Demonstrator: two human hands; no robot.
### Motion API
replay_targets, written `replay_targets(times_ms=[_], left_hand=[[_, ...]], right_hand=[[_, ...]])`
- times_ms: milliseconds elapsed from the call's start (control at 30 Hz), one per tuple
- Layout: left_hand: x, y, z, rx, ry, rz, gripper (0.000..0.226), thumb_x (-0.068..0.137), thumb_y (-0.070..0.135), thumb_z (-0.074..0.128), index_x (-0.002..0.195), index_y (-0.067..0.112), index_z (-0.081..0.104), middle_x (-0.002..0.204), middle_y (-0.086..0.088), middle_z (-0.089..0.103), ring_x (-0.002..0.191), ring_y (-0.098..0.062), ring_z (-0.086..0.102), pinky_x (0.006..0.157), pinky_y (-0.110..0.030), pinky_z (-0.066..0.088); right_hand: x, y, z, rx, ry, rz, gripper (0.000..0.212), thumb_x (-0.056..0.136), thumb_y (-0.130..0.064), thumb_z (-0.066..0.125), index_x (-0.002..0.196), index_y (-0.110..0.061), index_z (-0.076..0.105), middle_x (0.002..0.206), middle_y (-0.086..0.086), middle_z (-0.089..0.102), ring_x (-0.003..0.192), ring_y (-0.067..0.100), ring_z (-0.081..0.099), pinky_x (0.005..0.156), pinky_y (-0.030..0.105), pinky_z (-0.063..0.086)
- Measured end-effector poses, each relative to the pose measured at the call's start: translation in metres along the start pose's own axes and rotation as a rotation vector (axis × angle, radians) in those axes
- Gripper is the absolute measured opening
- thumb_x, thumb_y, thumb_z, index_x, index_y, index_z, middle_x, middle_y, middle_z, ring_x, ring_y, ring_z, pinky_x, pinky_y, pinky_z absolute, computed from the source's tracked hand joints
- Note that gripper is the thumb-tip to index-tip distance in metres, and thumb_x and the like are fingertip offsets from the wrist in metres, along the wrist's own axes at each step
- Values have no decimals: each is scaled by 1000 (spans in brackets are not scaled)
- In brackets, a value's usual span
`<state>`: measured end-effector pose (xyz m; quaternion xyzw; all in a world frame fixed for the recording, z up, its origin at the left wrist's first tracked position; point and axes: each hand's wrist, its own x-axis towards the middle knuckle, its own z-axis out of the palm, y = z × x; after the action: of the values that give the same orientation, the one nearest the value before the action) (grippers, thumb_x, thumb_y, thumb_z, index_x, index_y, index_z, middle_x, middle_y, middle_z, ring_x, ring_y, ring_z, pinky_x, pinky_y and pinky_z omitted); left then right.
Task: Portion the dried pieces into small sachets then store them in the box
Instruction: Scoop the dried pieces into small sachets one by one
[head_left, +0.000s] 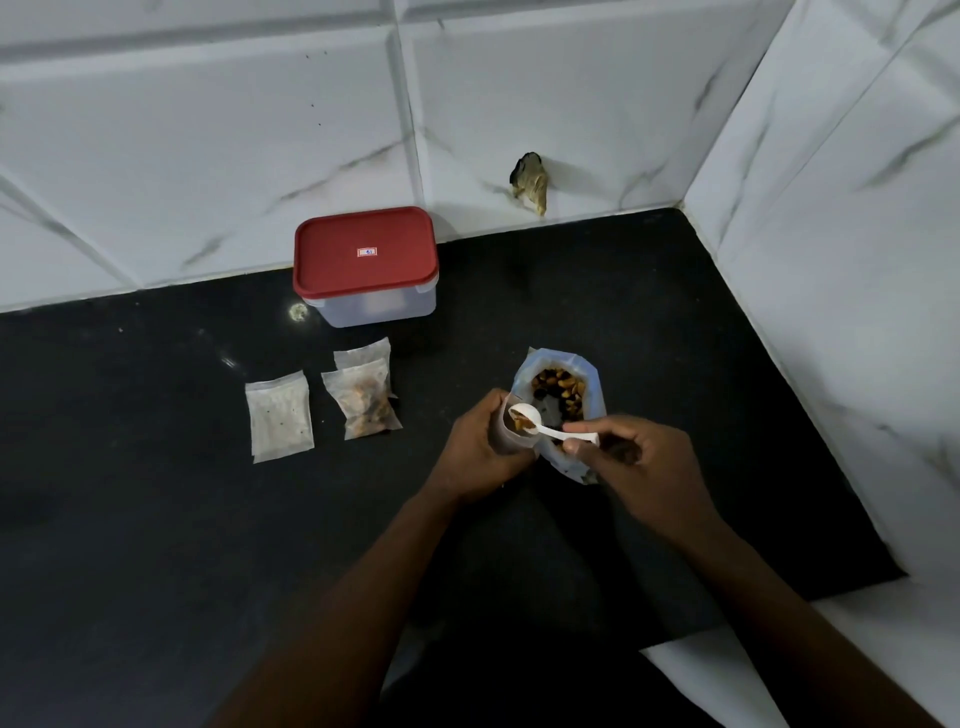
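On a black tabletop (156, 519), a clear box (374, 306) with its red lid (366, 260) shut stands against the tiled wall. Nearer, an open bag (592, 379) of dried pieces (558, 389) stands between two hands. The left hand (478, 447) curls its fingers (496, 405) round a small open sachet (511, 439). A filled sachet (366, 402) and flat sachets (280, 415) lie in front of the box. The right hand (639, 462) pinches a white spoon (524, 415) in its fingers (587, 427), the loaded bowl at the open sachet's mouth.

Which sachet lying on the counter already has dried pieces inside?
The front right sachet: brown pieces show through; the left sachet and rear sachet look empty.
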<state>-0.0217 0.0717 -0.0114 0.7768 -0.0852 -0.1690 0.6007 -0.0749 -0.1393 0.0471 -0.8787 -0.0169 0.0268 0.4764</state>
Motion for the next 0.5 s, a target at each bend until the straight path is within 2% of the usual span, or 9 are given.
replay_targets(times_ms=[133, 267, 400, 500], left_hand=[[-1, -2, 1, 10, 19, 41, 41, 80, 2, 79, 110, 23, 62, 107, 10, 67, 104, -7, 67, 88, -22, 54], [0, -2, 0, 3, 13, 47, 39, 81, 3, 77, 111, 21, 61, 106, 7, 67, 102, -8, 66, 88, -22, 53], [1, -1, -1, 7, 3, 64, 36, 79, 9, 76, 110, 21, 62, 105, 8, 67, 101, -10, 67, 86, -24, 54], [2, -1, -2, 7, -3, 24, 44, 83, 2, 78, 117, 23, 60, 112, 6, 67, 105, -4, 66, 89, -22, 54]], right_hand=[[0, -2, 1, -219, 60, -208, 26, 86, -27, 69, 111, -24, 74, 100, -10, 70, 90, 5, 63, 75, 33, 57], [-4, -1, 1, -287, 126, -335, 27, 88, -25, 68, 113, -19, 74, 103, -6, 70, 91, 11, 63, 75, 30, 54], [-5, 3, 5, -341, 121, -282, 24, 91, -33, 64, 112, -27, 73, 99, -13, 70, 87, 5, 60, 70, 31, 53], [-3, 1, 3, -164, 155, -208, 24, 91, -40, 64, 110, -28, 73, 96, -13, 71, 85, 7, 65, 71, 30, 55]])
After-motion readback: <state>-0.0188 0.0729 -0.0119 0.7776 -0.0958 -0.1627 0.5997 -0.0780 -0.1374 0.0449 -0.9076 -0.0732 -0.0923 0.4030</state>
